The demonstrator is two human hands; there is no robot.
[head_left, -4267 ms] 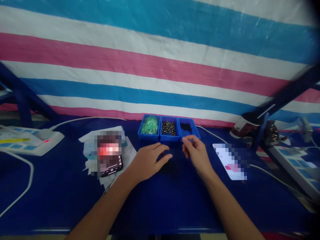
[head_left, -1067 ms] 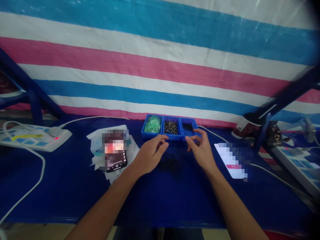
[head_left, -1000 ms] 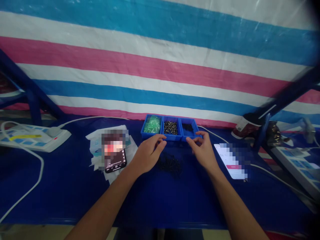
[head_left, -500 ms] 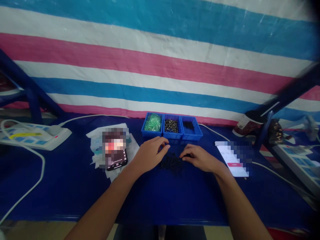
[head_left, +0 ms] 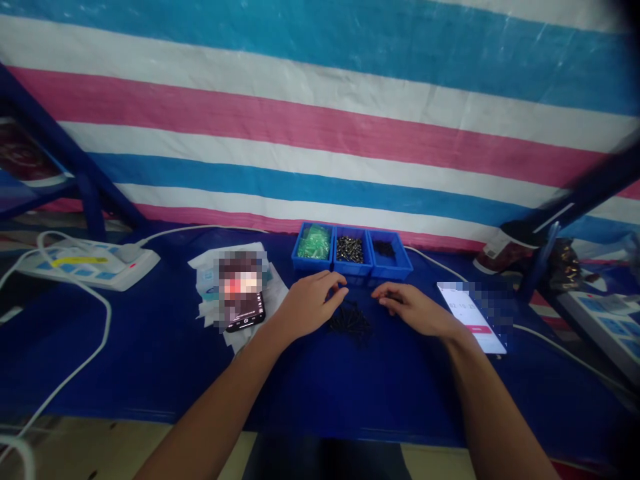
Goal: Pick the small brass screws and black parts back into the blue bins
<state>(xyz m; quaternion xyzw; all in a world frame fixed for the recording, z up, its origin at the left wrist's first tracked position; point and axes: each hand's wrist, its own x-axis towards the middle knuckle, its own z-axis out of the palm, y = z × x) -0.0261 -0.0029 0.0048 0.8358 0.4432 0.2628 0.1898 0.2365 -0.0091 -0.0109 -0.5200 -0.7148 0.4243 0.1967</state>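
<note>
A loose pile of thin black pieces [head_left: 353, 323] lies on the blue table between my hands. My left hand [head_left: 313, 303] is at the pile's upper left, its fingers curled; whatever they hold, if anything, is too small to make out. To the right of the pile, my right hand [head_left: 407, 307] has thumb and forefinger close together, and I cannot make out anything between them. Behind the hands stand three joined blue bins: one with green bagged items [head_left: 315, 243], one with small metallic parts [head_left: 350, 250], one with a few black pieces [head_left: 385, 249].
A lit phone [head_left: 245, 310] rests on crumpled white packaging [head_left: 207, 283] at the left. Another phone [head_left: 473, 320] lies at the right. Power strips [head_left: 107, 267] with white cables sit at both sides, and a dark cup [head_left: 500, 250] stands at the back right.
My right hand has moved right, away from the black pile. My left hand keeps about the same place beside it. The whole view has shifted slightly.
</note>
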